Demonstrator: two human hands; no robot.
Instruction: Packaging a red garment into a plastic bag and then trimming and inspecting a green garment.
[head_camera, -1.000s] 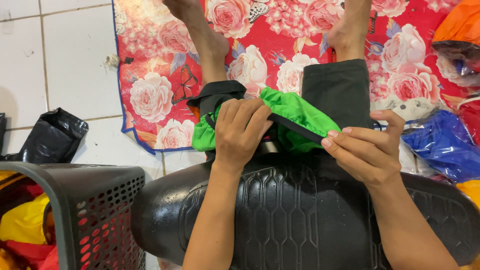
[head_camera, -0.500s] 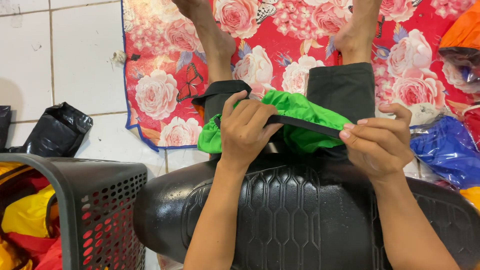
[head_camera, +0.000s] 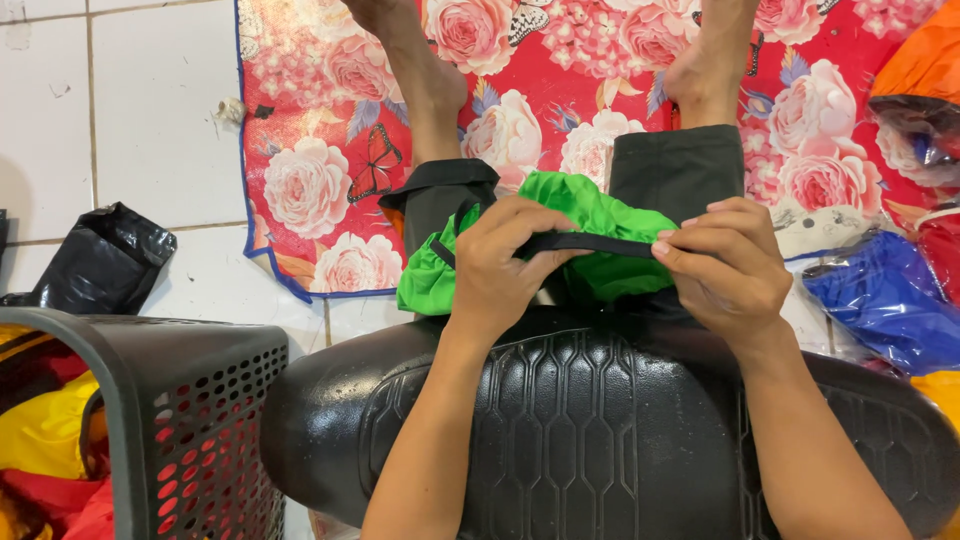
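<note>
A bright green fabric cover (head_camera: 585, 215) with a black elastic band (head_camera: 590, 243) along its edge lies bunched at the far end of a black patterned seat (head_camera: 610, 420). My left hand (head_camera: 500, 265) grips the band and the green fabric on the left. My right hand (head_camera: 730, 270) pinches the same band on the right, so the band is stretched straight between both hands. My legs in dark trousers and my bare feet rest beyond on a red floral mat (head_camera: 330, 150).
A dark perforated plastic basket (head_camera: 190, 400) with yellow and red fabric inside stands at the lower left. A black plastic bag (head_camera: 100, 260) lies on the white tiled floor. Blue (head_camera: 885, 300) and orange (head_camera: 925, 60) plastic-wrapped items sit at the right.
Both hands have moved slightly apart and the black band is now pulled straighter between them. The view has shifted a little to the right.
</note>
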